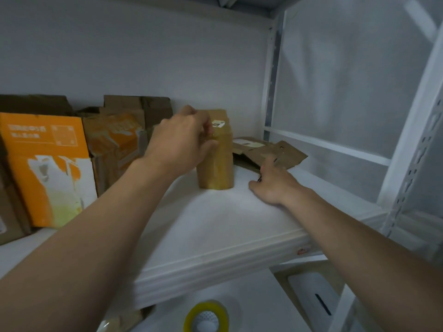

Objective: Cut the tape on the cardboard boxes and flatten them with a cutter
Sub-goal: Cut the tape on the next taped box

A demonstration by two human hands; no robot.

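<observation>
Far L on the white shelf [215, 224]: an orange-and-white box [48, 168] stands upright. Just R of it is a second printed box [115, 144], its print worn, w/ plain brown boxes [143, 106] behind.

Left hand [182, 140] comes in from lower L and grips the upper part of the small box [218, 164]. Its fingers [206, 125] are curled over the top edge and the thumb is pressed on the front face. The small box is upright near mid-shelf, wrapped in glossy tape, w/ a white label near its top. It's apart from the printed boxes.

R of it and further back, flattened cardboard [268, 149] lies flat on the shelf near the rear corner, w/ a white label on it.

Right hand [273, 185] rests on the shelf, back up, w/ fingertips at the near edge of the flattened cardboard. A small dark bit [259, 179] shows by the thumb, too small to id. Can't tell whether the fingers are gripping anything.

Below the shelf edge, on a lower level: a roll of clear tape [206, 317], then a white device [311, 298] further R. A perforated white upright [407, 164] is at far R.
</observation>
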